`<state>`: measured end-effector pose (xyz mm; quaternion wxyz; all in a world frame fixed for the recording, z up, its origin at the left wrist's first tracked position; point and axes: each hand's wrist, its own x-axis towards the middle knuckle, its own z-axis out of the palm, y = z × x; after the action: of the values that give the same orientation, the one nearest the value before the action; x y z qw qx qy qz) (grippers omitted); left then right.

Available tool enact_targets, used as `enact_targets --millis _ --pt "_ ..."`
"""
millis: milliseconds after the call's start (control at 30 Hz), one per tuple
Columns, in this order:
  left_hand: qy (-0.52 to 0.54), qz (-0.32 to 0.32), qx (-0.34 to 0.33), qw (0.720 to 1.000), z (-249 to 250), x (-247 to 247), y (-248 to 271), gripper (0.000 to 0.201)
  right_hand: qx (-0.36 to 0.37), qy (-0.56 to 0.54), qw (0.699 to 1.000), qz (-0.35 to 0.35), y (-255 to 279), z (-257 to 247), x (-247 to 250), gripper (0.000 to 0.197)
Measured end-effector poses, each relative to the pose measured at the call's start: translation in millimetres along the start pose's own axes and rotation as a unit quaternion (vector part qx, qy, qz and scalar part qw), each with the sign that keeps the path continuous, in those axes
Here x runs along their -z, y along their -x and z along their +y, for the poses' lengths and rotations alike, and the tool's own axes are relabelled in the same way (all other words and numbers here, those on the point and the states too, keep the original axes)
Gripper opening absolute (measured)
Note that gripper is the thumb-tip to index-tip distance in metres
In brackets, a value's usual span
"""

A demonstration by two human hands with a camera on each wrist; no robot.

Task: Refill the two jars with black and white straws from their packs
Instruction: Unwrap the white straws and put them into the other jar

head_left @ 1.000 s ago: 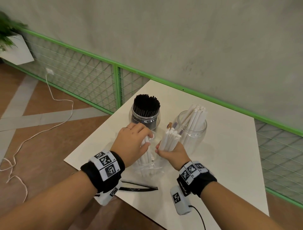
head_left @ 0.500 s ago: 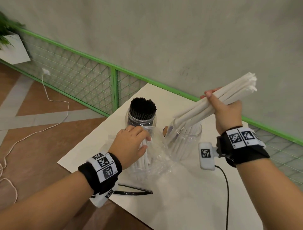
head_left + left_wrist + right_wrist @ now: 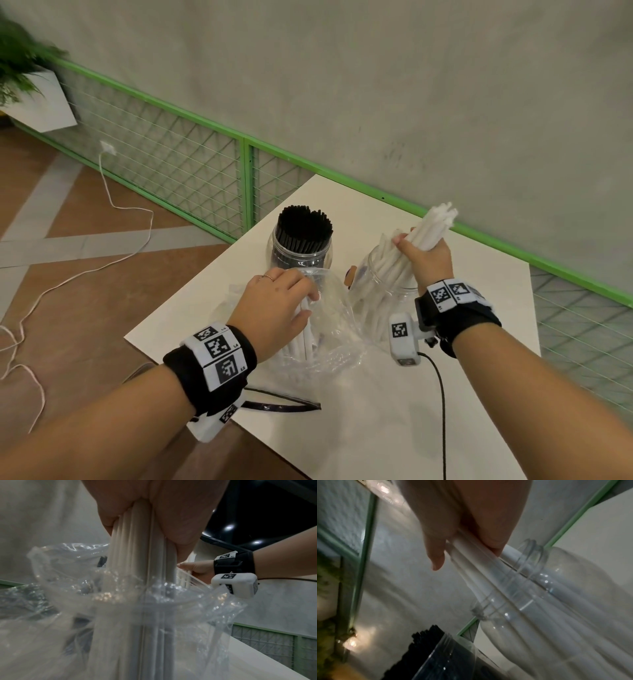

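Two clear jars stand at the far side of the white table (image 3: 411, 411). The left jar (image 3: 301, 255) is packed with black straws (image 3: 304, 228). My right hand (image 3: 423, 255) grips a bunch of white straws (image 3: 435, 226) whose lower ends reach down inside the right jar (image 3: 387, 291) (image 3: 539, 601). My left hand (image 3: 274, 305) grips the remaining white straws (image 3: 142, 563), which stand upright in their crumpled clear plastic pack (image 3: 329, 339) (image 3: 120, 615) in front of the jars.
A flat empty black-edged wrapper (image 3: 284, 406) lies near the table's front edge. A green mesh railing (image 3: 246, 185) and a grey wall run behind the table. A white cable (image 3: 113, 205) trails over the floor at left, under a planter (image 3: 37, 102).
My right hand pulled a bunch of white straws out of the pack, lifted it high to the right, then brought it down into the right jar. My left hand stayed on the pack.
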<state>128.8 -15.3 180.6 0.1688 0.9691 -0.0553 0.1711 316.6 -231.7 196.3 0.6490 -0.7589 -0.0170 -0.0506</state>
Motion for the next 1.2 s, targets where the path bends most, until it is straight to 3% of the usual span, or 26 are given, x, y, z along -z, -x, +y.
enact_targets --millis 133,267,400,533,600,667,767,867,967,1067,1200 --pt "0.002 0.001 -0.001 1.0 0 0 -1 0.024 0.028 0.045 0.998 -0.016 2 0 -4 0.051" --pt "0.001 0.003 -0.002 1.0 0 0 -1 0.024 0.095 0.121 0.987 -0.042 2 -6 0 0.055" --pt "0.0 0.005 -0.003 1.0 0 -1 -1 0.024 0.184 0.255 0.945 -0.091 -1 -9 0 0.063" --pt "-0.001 0.006 -0.001 1.0 0 -1 -1 0.024 0.206 0.381 0.881 -0.191 -4 -1 -11 0.056" --pt "-0.001 0.005 -0.001 1.0 0 -1 0 0.023 0.222 0.393 0.873 -0.188 -5 2 -14 0.049" --pt "-0.002 0.004 0.0 1.0 0 0 0 0.023 0.253 0.415 0.862 -0.144 -8 4 -16 0.056" --pt "-0.003 0.004 -0.001 1.0 1 1 2 0.024 0.193 0.515 0.829 -0.104 -14 7 -17 0.074" --pt "-0.004 0.004 0.002 1.0 1 1 4 0.025 0.136 0.555 0.812 -0.119 -20 10 -19 0.067" --pt "-0.005 0.002 0.003 1.0 0 0 4 0.025 0.162 0.555 0.809 -0.103 -22 8 -20 0.048" --pt "-0.004 0.001 0.001 1.0 1 1 4 0.025 0.169 0.521 0.832 -0.089 -21 10 -19 0.039" --pt "-0.004 0.005 0.0 1.0 1 2 4 0.025 0.164 0.496 0.844 -0.122 -31 18 -12 0.044"
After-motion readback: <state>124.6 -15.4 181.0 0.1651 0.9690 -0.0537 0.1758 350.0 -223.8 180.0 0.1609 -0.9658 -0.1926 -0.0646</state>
